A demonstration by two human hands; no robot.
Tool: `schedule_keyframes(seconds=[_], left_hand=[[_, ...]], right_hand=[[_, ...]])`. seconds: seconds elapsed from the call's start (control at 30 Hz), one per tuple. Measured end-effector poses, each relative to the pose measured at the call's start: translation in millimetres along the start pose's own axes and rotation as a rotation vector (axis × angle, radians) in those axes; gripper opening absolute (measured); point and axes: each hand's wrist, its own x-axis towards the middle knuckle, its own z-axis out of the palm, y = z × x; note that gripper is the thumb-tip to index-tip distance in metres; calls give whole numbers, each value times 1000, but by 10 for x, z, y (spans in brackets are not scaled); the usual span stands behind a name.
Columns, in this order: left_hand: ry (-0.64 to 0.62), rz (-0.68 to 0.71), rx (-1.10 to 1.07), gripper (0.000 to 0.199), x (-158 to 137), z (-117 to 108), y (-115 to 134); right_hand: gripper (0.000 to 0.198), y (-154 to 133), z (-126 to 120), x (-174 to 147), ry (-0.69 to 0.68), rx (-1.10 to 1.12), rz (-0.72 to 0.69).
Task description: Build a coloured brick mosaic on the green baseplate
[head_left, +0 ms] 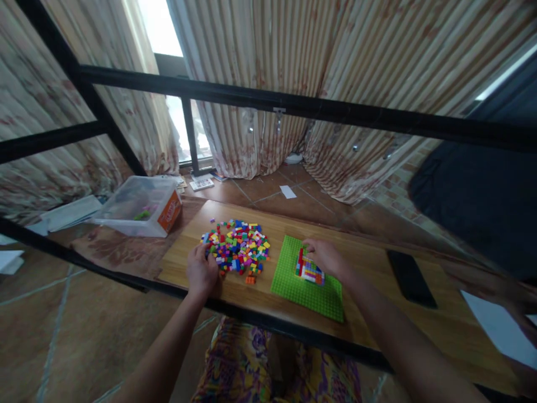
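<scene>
A loose heap of small coloured toy bricks (239,246) lies on the wooden tabletop. My left hand (202,272) rests at the heap's left edge, its fingers curled in among the bricks; what they hold, if anything, is hidden. To the right of the heap is a green studded baseplate (289,285) with a block of mixed-colour bricks (309,273) built on it. Over the far side of that block is my right hand (327,257), fingers bent together at its upper edge. Anything between those fingertips is too small to make out.
A black phone (411,278) lies on the table's right part, with white paper (499,324) beyond it. On the left stands a clear plastic box (134,207) with an orange label. A black metal rail (268,98) crosses in front of the curtains (268,50).
</scene>
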Motion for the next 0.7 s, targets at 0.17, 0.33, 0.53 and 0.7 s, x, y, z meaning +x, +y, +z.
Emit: schedule_keyframes(seconds=[0.17, 0.33, 0.53, 0.7], left_hand=[[6, 4, -21, 28, -20, 12, -10], [12, 1, -44, 29, -40, 31, -30], [15, 14, -47, 29, -43, 67, -59], [23, 13, -66, 28, -47, 70, -69]], right_hand=[[34, -97, 53, -67, 70, -56, -45], [26, -725, 262, -45, 162, -23, -246], [19, -1519, 727, 124, 50, 70, -390], [23, -1678, 959, 278, 64, -53, -366]])
